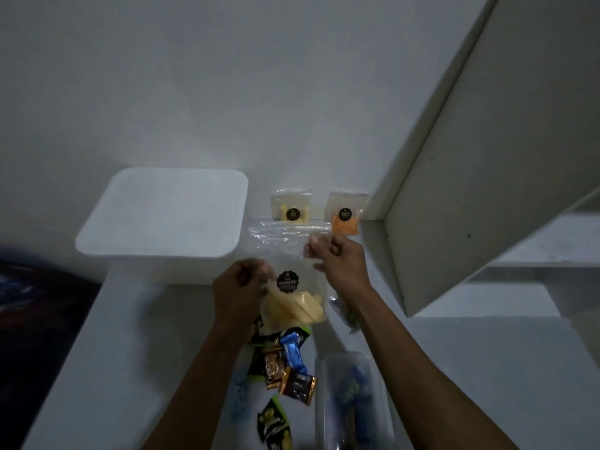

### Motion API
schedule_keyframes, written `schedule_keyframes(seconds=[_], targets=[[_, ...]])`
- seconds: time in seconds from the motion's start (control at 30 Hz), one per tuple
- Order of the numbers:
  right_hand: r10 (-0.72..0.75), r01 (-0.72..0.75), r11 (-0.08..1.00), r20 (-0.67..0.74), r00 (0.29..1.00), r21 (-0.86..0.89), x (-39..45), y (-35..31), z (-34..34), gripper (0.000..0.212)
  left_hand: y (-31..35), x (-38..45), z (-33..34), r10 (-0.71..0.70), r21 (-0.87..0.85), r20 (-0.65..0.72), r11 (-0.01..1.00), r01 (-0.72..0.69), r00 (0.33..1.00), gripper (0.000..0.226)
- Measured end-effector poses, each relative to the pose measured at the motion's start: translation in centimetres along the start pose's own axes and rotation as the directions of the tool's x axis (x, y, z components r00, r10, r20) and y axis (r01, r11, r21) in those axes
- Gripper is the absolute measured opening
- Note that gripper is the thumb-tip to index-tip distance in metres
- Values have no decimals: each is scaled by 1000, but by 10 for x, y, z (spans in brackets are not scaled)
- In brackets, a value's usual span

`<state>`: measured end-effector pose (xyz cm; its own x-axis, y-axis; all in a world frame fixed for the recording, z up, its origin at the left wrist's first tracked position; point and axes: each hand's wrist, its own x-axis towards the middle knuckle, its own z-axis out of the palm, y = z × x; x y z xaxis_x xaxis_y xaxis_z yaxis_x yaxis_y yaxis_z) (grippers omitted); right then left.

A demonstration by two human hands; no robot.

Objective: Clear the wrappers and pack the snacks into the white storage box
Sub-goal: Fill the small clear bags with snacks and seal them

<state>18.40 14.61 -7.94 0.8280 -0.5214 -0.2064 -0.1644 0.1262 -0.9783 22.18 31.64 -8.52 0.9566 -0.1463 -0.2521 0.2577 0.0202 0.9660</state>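
Observation:
A clear plastic bag of pale yellow snack sticks [293, 305] with a black round label is held up between both hands. My left hand [238, 287] pinches its left edge and my right hand [337, 259] pinches its upper right edge. The white storage box [162, 222], lid on, stands at the back left against the wall. Two small snack bags lean on the wall behind: a yellow one [291, 206] and an orange one [345, 214]. Several wrapped candies [287, 362] lie on the white surface below the held bag.
A clear plastic tub [352, 401] with blue-wrapped items stands at the front right. A green snack packet [272, 423] lies near the front edge. A slanted white panel [470, 157] rises on the right. A dark patterned cloth [32, 303] lies to the left.

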Motion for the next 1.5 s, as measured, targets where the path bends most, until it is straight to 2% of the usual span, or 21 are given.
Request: schedule_keyframes(seconds=[0.07,0.2,0.43,0.5,0.6,0.7,0.77,1.03,1.37,1.5], targets=[[-27,27,999,15,1000,19,-16,-19,3,9,15,-11,-8,53,5,26,999,-53,998,3],[-100,100,995,36,994,7,-50,-43,10,11,51,-27,-26,132,-104,59,987,-125,990,11],[-250,265,953,117,961,-149,-92,-74,14,15,85,-51,-52,240,-99,53,967,-234,969,14],[-313,348,890,162,936,-295,-95,-86,16,18,87,-58,-57,265,-84,58,962,-260,963,13],[-346,449,721,288,893,-528,-102,-107,27,18,90,-67,-59,295,-65,63,955,-291,953,11],[-358,529,545,390,849,-651,-106,-121,43,17,94,-74,-57,329,-41,74,944,-327,941,9],[-359,543,489,409,839,-683,-107,-126,51,17,96,-75,-56,342,-29,71,940,-340,937,8],[-343,524,463,401,849,-714,-110,-127,58,11,95,-76,-58,400,14,89,915,-403,912,12],[-306,498,427,397,865,-755,-112,-130,58,10,98,-75,-69,400,13,62,916,-402,914,10],[-333,500,428,383,861,-753,-117,-132,57,10,99,-74,-71,361,-1,164,931,-366,918,2]])
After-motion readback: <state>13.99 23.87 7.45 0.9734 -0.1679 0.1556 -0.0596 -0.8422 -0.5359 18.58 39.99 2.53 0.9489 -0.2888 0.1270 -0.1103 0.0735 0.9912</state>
